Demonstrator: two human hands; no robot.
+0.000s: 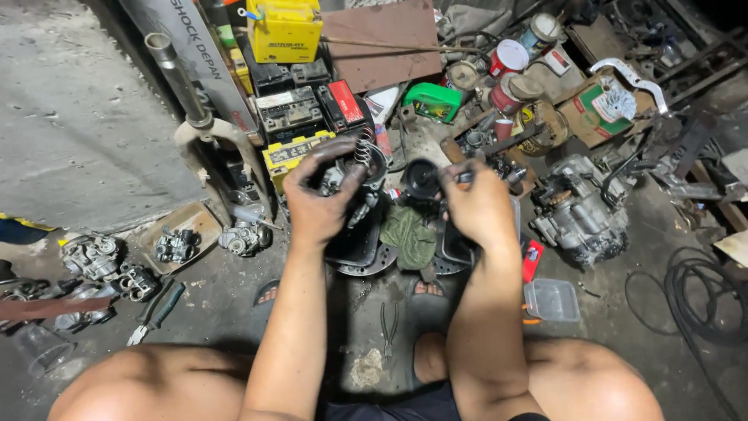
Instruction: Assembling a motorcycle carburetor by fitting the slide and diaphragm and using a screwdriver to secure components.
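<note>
- The left hand (318,199) was smeared black with grease; the right hand (477,204) was cleaner, darkened at the fingers.
- The round part (421,178) at the right hand was black.
- The coil spring (363,150) was bare grey metal.
- The rag (411,236) below was dull olive green.
- The battery (284,30) was bright yellow, with a second yellow one (290,154) nearer the hands.
- The canister (433,101) was vivid green.
- The cans (508,58) had red and white lids.
- The engine block (580,210) was grimy silver-grey.
- The floor (70,132) was mottled grey concrete.

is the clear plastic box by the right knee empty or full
Empty: the clear plastic box sits open on the floor, with nothing visible through its walls.
</note>
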